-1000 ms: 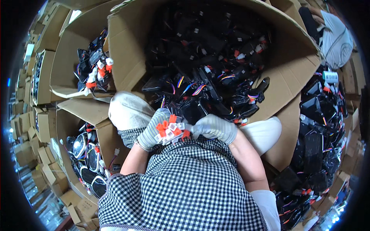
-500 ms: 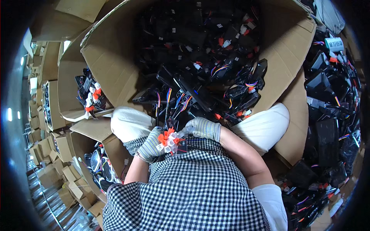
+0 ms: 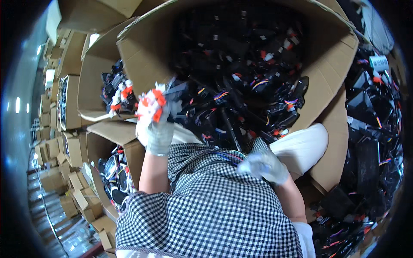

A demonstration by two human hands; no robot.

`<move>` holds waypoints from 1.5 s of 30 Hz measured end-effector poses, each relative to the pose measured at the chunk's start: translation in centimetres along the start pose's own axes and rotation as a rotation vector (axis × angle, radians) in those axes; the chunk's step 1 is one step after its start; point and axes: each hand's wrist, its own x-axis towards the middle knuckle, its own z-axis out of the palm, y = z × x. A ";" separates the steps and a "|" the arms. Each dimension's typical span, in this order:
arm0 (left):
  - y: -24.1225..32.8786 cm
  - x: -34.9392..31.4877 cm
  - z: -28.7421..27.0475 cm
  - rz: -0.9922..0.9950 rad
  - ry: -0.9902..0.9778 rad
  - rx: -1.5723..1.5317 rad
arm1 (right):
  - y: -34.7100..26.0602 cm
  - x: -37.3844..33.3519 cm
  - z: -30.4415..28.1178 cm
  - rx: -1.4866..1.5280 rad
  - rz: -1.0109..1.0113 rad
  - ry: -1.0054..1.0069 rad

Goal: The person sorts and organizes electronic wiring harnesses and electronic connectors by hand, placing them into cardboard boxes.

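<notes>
My left hand, in a striped work glove, is raised over my left knee. Its fingers are closed around a bunch of red and white plug connectors, with blurred dark and clear parts sticking out beside it. My right hand, also gloved, hovers above my lap by my right thigh; motion smears its fingers. Thin coloured wires cross the checked apron to the left of that hand. Ahead, a large cardboard box holds a heap of black plastic parts with coloured wires and plugs.
At the left, a smaller carton contains more black parts with red and white plugs. Below it, another carton holds round white-rimmed pieces. Black parts are piled along the right. Many cartons stand farther left.
My left hand has lifted up and forward from my lap with the connectors. My right hand has let go of the bunch and moved right and back toward me. The view has shifted slightly.
</notes>
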 end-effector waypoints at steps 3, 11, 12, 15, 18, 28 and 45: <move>1.8 2.2 0.1 0.060 -0.120 -0.215 | -1.8 -2.3 0.7 -0.084 0.012 -0.025; 15.0 2.4 -7.4 0.369 -0.007 -0.472 | -3.0 -3.5 2.5 -0.033 0.204 0.246; 16.8 2.7 -7.6 0.364 0.040 -0.516 | -2.9 -3.0 2.8 -0.035 0.199 0.224; 21.9 5.9 -10.2 0.425 0.140 -0.279 | -1.9 -2.5 2.7 -0.064 0.240 0.232; 24.1 11.4 -14.9 0.347 0.213 -0.296 | -0.9 -2.1 2.3 -0.093 0.281 0.243; 21.8 24.2 -26.4 0.745 0.442 -0.043 | -1.4 1.4 4.0 -0.019 0.441 0.347; 3.5 9.1 -16.5 0.435 -0.094 1.597 | 0.3 3.0 3.9 -0.203 0.491 0.239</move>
